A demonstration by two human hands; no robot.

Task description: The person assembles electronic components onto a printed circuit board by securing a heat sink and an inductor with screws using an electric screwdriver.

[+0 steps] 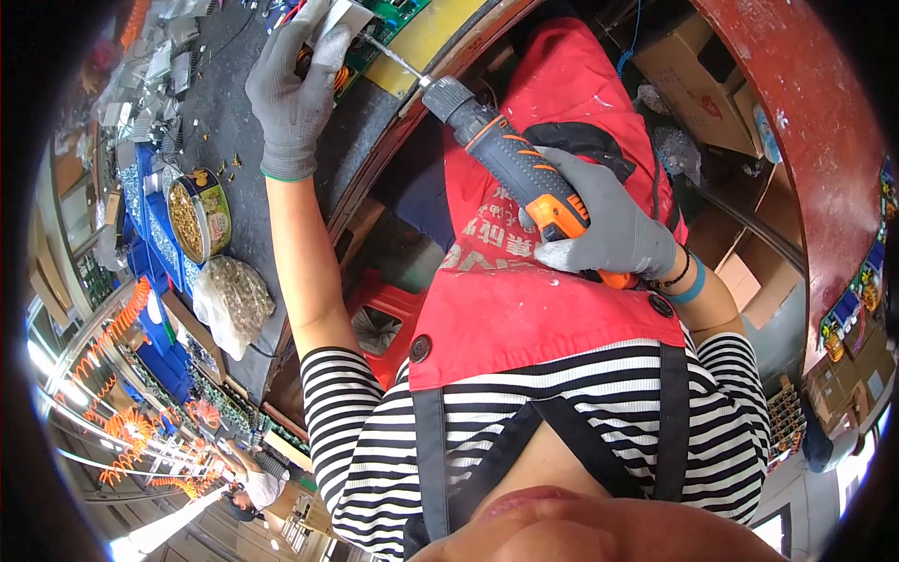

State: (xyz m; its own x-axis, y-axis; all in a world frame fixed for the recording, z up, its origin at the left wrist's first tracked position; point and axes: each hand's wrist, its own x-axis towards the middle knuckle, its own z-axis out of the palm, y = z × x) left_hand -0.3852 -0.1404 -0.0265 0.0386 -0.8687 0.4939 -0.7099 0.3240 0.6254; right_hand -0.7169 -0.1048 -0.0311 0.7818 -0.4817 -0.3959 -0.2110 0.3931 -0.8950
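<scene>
Fingers of the gloved left hand are lying spread and flat, pressing down on a green circuit board at the top edge of the head view, so that hand is steadying the board rather than clenching anything. Across from it, the right hand, also in a grey glove, is wrapping its fingers tightly around the orange and dark grip of a cordless electric screwdriver, whose thin bit is pointing up and to the left and is ending just beside the left hand's fingertips on the board. Judging from this, the person is driving or seating a screw, and the next move is calling for the bit to stay square in the screw head while the left hand keeps the board from shifting; whether the bit is actually engaged in a screw is too small to tell. Counting what is showing: one screwdriver, one board under the hand, two gloved hands. Further left on the dark workbench, one round tin of brass-coloured screws is sitting open, with a few loose screws scattered near it and one clear plastic bag of small parts lying just below the tin. One red stool is showing beneath the bench edge, between the person's left arm and the red apron. Cardboard boxes are standing well apart at upper right.
</scene>
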